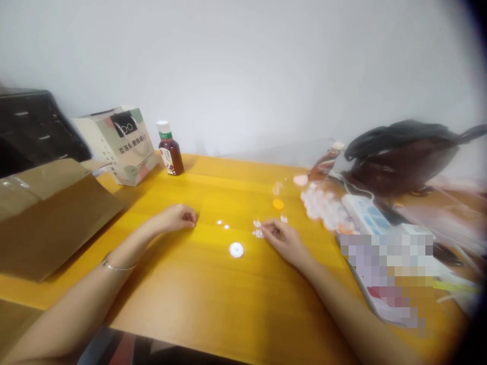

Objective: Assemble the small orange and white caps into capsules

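Observation:
My left hand point(179, 218) hangs low over the left half of the table with its fingers curled in; whether anything is inside cannot be made out. To the right, my right hand point(283, 237) has thumb and fingertips drawn together at a small white piece with dark openings point(259, 233). Just behind that lies a similar white piece point(256, 223), and another white piece point(283, 219) is beyond the knuckles. Between my hands are two tiny white bits point(222, 224). A white round disc point(236, 250) lies nearer to me. Motion blurs the small parts.
An orange disc point(278, 204) and a cluster of pale round pieces point(323, 205) lie at the right. A dark-red drink bottle point(171, 154), a paper bag point(127, 147) and a cardboard box point(49, 218) stand left. A dark bag point(407, 162) and a power strip point(367, 213) crowd the right.

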Demonstrator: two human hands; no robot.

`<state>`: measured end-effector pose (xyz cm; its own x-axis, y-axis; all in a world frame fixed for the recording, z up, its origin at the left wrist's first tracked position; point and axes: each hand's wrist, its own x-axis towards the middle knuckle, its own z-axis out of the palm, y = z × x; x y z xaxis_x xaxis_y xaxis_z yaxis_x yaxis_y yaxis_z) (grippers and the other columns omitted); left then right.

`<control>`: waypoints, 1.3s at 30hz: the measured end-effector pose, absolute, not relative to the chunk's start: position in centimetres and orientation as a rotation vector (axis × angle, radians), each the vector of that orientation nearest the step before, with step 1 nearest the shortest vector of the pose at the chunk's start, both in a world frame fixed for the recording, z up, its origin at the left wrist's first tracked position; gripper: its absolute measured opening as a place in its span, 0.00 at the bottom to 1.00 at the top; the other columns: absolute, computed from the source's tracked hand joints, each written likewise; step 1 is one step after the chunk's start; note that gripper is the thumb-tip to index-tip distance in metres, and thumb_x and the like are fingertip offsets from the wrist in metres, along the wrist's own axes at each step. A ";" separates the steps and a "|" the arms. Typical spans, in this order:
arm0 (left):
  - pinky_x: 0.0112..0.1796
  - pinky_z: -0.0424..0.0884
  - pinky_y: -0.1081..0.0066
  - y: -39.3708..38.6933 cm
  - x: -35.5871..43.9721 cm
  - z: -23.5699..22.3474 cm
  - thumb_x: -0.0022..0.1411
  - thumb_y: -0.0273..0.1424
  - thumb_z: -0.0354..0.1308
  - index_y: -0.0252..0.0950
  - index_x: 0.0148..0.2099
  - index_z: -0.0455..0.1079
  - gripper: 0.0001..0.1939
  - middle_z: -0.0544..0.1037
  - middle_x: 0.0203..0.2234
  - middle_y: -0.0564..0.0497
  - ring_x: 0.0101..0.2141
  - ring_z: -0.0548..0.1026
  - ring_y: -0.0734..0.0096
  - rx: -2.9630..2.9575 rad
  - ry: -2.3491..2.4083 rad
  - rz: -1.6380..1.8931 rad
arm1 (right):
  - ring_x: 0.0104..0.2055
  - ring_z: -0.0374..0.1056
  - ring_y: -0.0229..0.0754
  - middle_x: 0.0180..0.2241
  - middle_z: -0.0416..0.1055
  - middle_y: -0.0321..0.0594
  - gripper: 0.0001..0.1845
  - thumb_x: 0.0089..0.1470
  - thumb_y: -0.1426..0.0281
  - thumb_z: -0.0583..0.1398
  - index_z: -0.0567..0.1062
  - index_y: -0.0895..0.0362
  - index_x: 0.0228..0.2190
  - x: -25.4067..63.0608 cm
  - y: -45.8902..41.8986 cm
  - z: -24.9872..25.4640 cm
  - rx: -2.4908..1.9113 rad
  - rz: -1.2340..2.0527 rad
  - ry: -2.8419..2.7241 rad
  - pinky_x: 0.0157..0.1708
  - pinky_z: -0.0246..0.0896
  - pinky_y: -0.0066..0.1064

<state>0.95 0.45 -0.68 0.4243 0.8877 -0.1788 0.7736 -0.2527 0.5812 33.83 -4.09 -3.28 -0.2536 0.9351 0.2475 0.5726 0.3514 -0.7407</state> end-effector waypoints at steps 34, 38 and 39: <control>0.33 0.68 0.74 -5.6 10.3 -1.9 0.54 0.35 0.58 0.32 0.33 0.71 0.10 0.77 0.28 0.49 0.30 0.73 0.73 1.620 0.899 0.749 | 0.27 0.65 0.35 0.25 0.71 0.35 0.09 0.46 0.63 0.58 0.71 0.57 0.25 28.6 -7.7 -1.7 -1.189 1.374 -1.631 0.31 0.60 0.28; 0.32 0.66 0.74 -5.8 10.3 -1.8 0.55 0.34 0.57 0.33 0.36 0.72 0.09 0.77 0.29 0.49 0.30 0.72 0.74 1.895 0.909 0.862 | 0.24 0.62 0.32 0.23 0.69 0.34 0.09 0.47 0.63 0.58 0.71 0.57 0.25 28.9 -7.5 -1.8 -1.162 1.425 -1.587 0.28 0.59 0.26; 0.34 0.66 0.74 -5.9 10.3 -1.8 0.55 0.33 0.57 0.33 0.36 0.73 0.09 0.77 0.29 0.49 0.30 0.72 0.74 1.954 0.895 0.892 | 0.24 0.62 0.32 0.23 0.69 0.34 0.10 0.47 0.63 0.59 0.71 0.57 0.25 28.9 -7.5 -1.9 -1.156 1.436 -1.585 0.28 0.59 0.26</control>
